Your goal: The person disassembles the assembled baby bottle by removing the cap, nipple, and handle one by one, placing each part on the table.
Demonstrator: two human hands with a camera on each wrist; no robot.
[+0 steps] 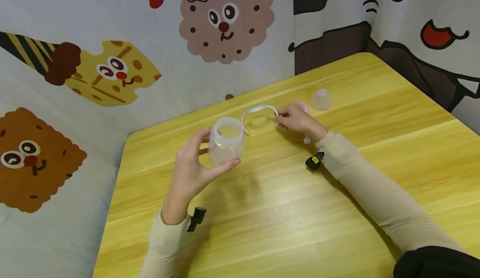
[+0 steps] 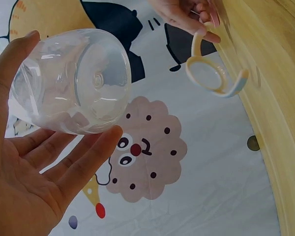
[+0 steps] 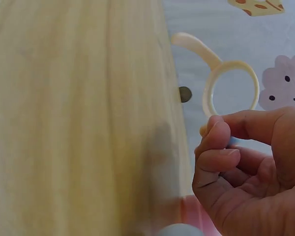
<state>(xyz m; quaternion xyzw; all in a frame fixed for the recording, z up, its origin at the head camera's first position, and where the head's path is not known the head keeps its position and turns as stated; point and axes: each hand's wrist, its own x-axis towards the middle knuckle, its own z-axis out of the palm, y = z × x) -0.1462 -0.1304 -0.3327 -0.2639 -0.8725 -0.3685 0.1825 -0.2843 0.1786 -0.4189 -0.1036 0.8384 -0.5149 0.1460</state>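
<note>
In the head view my left hand (image 1: 189,163) grips a clear, rounded cup body (image 1: 225,149) above the table, its wide mouth uncovered and tilted up. The thumb lies along one side and the fingers along the other; the left wrist view shows the cup's bottom. My right hand (image 1: 296,118) pinches one end of a white two-armed handle ring (image 3: 208,98) between thumb and fingers. The ring is held to the right of the cup, apart from it. Partly hidden behind the right hand is a pink part (image 1: 303,106).
A clear domed cap (image 1: 321,99) stands on the wooden table (image 1: 277,211) beyond the right hand. A small pale round piece (image 1: 307,140) shows just below that wrist. Behind the table's far edge hangs a cartoon-printed cloth (image 1: 150,3).
</note>
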